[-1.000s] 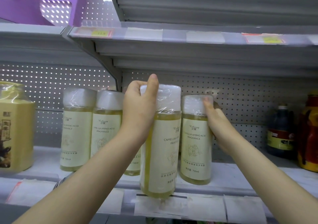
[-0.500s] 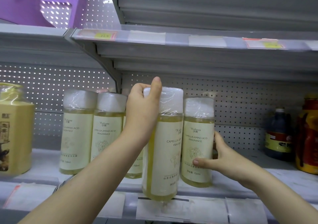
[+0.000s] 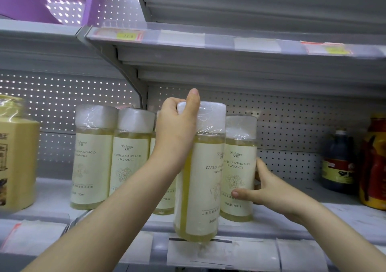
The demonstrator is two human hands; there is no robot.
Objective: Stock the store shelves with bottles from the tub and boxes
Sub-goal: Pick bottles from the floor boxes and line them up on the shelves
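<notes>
My left hand [image 3: 177, 125] grips the white wrapped cap of a pale yellow bottle [image 3: 200, 188] and holds it just in front of the grey shelf [image 3: 313, 215], its base over the front edge. My right hand [image 3: 269, 190] holds the lower part of a second bottle [image 3: 240, 167] standing on the shelf, thumb across its label and fingers behind it. Three more of the same bottles stand in a row to the left: one [image 3: 92, 156] at the far left, one [image 3: 130, 154] beside it, and one [image 3: 165, 198] mostly hidden by my left forearm.
A large yellow jar [image 3: 14, 156] stands at the far left of the shelf. A dark bottle [image 3: 338, 161] and an orange container [image 3: 373, 163] stand at the right. An upper shelf [image 3: 229, 41] with price tags overhangs. A purple bin [image 3: 52, 0] sits top left.
My right hand came down from the cap of the standing bottle to its lower body. My left hand keeps the held bottle almost still at the shelf edge.
</notes>
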